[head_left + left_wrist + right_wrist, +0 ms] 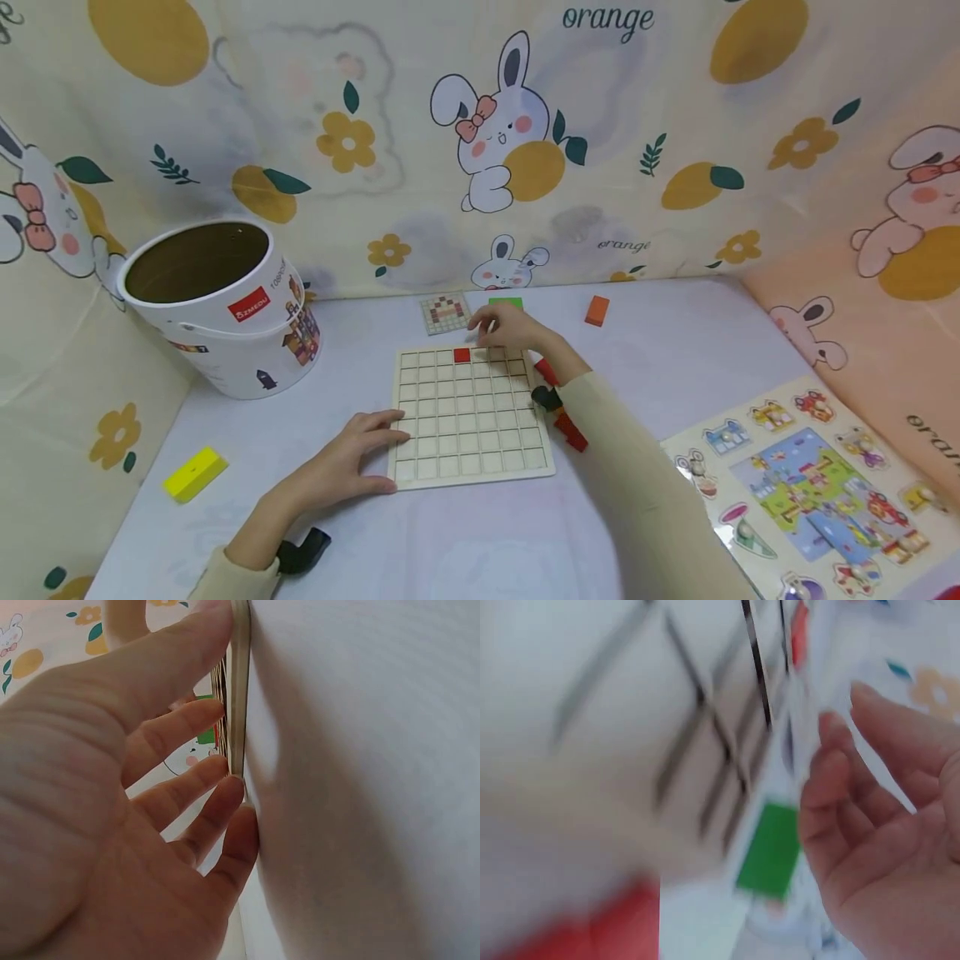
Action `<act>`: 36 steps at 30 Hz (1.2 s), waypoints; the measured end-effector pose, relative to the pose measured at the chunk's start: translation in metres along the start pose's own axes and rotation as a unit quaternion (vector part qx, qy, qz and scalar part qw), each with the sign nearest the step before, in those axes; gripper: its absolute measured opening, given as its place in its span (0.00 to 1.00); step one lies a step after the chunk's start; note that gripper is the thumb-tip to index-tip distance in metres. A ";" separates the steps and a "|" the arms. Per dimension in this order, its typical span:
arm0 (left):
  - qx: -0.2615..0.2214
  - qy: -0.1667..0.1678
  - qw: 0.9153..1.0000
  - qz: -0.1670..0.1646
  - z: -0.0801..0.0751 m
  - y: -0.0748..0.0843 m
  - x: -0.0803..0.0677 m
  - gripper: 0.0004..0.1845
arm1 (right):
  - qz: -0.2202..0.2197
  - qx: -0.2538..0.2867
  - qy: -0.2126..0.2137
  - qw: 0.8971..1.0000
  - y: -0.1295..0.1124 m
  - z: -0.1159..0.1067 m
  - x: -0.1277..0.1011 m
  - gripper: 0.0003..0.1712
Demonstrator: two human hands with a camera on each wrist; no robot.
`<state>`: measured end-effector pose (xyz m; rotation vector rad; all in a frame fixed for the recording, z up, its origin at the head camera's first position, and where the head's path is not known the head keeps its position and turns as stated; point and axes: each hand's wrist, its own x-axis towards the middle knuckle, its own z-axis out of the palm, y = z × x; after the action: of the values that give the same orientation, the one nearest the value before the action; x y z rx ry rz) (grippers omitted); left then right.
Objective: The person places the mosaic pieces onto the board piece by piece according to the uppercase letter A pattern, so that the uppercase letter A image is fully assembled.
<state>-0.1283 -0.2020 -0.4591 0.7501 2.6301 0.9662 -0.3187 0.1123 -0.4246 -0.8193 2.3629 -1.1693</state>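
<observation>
A wooden grid board point(471, 414) lies flat in the middle of the table, with one red square tile point(462, 355) set in its top row. My left hand point(386, 454) rests at the board's lower left corner. In the left wrist view its straight fingers point(187, 724) press against the board's edge point(238, 690). My right hand point(491, 327) hovers over the board's far edge, beside a green tile point(507, 302) and a small pattern card point(446, 314). The blurred right wrist view shows its fingers point(840, 772) loosely curled and holding nothing, near the green tile point(769, 851).
A white bucket point(217, 304) stands at the back left. There is a yellow block point(195, 474) at front left and an orange block point(597, 310) at the back. Red pieces point(566, 425) lie along the board's right side. A picture puzzle sheet point(817, 483) lies on the right. Patterned cloth walls surround the table.
</observation>
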 end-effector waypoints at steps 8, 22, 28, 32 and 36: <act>0.005 -0.001 1.000 -0.004 -0.001 0.003 0.000 0.35 | 0.056 -0.025 -0.036 0.997 0.035 -0.060 -0.064 0.17; 0.006 0.001 1.000 -0.007 0.000 0.004 0.001 0.35 | 0.096 -0.034 -0.001 0.995 0.065 -0.057 -0.085 0.17; 0.005 0.003 1.000 0.002 0.002 0.004 0.002 0.35 | 0.106 -0.046 0.016 0.993 0.068 -0.059 -0.087 0.11; 0.010 0.008 1.000 0.014 0.003 0.003 0.002 0.34 | 0.079 -0.042 0.028 0.996 0.070 -0.059 -0.087 0.09; 0.013 0.014 1.000 0.014 0.003 0.002 0.000 0.34 | 0.051 -0.014 0.053 0.997 0.060 -0.057 -0.079 0.09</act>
<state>-0.1268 -0.1989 -0.4599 0.7877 2.6678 0.9583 -0.3108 0.2267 -0.4341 -0.6501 2.4799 -1.1679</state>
